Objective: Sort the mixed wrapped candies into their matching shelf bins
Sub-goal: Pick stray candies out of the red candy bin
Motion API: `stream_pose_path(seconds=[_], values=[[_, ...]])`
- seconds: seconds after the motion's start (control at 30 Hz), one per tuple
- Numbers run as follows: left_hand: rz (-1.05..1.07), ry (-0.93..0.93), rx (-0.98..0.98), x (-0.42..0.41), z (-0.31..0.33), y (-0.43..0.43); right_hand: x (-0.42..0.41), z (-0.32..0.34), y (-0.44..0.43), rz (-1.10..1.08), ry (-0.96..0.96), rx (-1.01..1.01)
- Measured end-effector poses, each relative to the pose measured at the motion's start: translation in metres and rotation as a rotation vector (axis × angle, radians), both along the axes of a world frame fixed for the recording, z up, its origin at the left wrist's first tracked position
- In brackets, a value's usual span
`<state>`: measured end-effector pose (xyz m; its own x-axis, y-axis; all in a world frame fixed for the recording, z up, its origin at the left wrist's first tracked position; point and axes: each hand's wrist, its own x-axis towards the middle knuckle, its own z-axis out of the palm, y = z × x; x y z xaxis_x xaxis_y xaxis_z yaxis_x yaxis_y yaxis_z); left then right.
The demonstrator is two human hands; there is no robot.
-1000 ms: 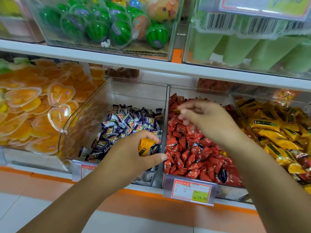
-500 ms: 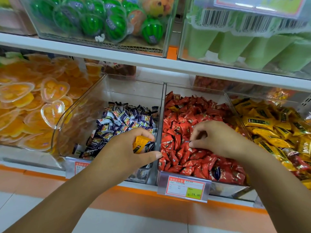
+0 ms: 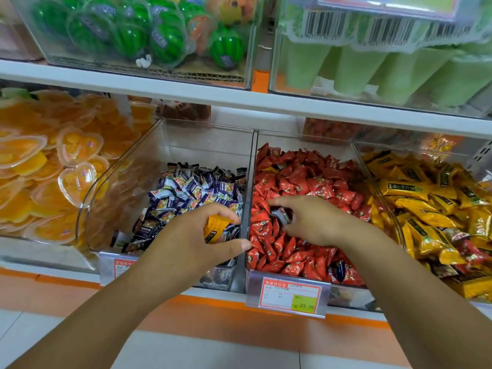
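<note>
Three clear shelf bins stand side by side: purple-wrapped candies (image 3: 191, 193) in the left bin (image 3: 111, 187), red-wrapped candies (image 3: 306, 182) in the middle bin (image 3: 249, 198), yellow-wrapped candies (image 3: 426, 206) on the right. My left hand (image 3: 191, 243) hovers over the front of the purple bin and grips a yellow-wrapped candy (image 3: 215, 227). My right hand (image 3: 314, 222) reaches into the red bin and pinches a dark purple-wrapped candy (image 3: 281, 215) lying among the red ones. A few more purple candies (image 3: 338, 270) sit at the red bin's front.
Heart-shaped orange jelly cups (image 3: 48, 169) fill the bin at far left. An upper shelf (image 3: 239, 99) carries watermelon-shaped sweets (image 3: 149, 38) and green jelly tubes (image 3: 372, 70). A red price tag (image 3: 290, 294) hangs on the red bin's front. Orange shelf trim and tiled floor lie below.
My right hand came down from above the red bin into the pile, shifted left and took hold of a dark purple candy. My left hand kept holding the yellow candy.
</note>
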<state>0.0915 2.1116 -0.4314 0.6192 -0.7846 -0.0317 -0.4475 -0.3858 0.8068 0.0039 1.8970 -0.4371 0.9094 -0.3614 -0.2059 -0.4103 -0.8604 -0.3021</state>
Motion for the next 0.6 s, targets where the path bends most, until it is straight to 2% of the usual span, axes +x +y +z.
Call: stream_pose_path(seconds=[0.17,0.43,0.6], values=[[-0.002,-0.003,0.012,0.0,0.001,0.0,0.004,-0.009,-0.002,-0.006,-0.044,-0.006],[-0.026,-0.001,0.007,0.003,0.002,-0.001,-0.015,0.006,-0.009,-0.115,-0.287,0.339],[-0.022,0.004,-0.023,0.003,0.001,0.0,-0.02,0.016,-0.009,-0.159,-0.302,0.287]])
